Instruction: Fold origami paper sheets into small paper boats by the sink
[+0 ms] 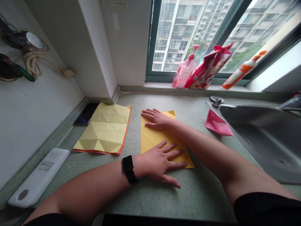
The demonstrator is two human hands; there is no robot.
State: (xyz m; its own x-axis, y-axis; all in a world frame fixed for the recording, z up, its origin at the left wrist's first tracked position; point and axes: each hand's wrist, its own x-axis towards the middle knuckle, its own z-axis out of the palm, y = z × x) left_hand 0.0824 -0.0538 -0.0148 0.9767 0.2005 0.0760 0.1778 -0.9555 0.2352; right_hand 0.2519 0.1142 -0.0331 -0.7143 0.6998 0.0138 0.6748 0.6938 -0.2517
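Note:
A sheet of yellow paper point(154, 139) lies on the speckled green countertop point(199, 194), folded with visible creases. My left hand point(162, 164), with a black smartwatch on its wrist, rests flat on the sheet's lower part, fingers spread. My right hand point(157, 119) lies flat across the sheet's upper part. Neither hand grips anything. To the left, apart from both hands, is a larger creased yellow sheet point(103, 128) with orange edges. A folded pink paper piece point(217, 124) lies to the right, near the sink.
A dark phone point(86, 113) lies by the wall, and a white oblong device point(39, 177) sits at the left edge. A steel sink point(261, 141) is at the right. A pink pump bottle point(185, 67), red-and-white bag point(208, 67) and orange-white bottle point(243, 70) stand on the windowsill.

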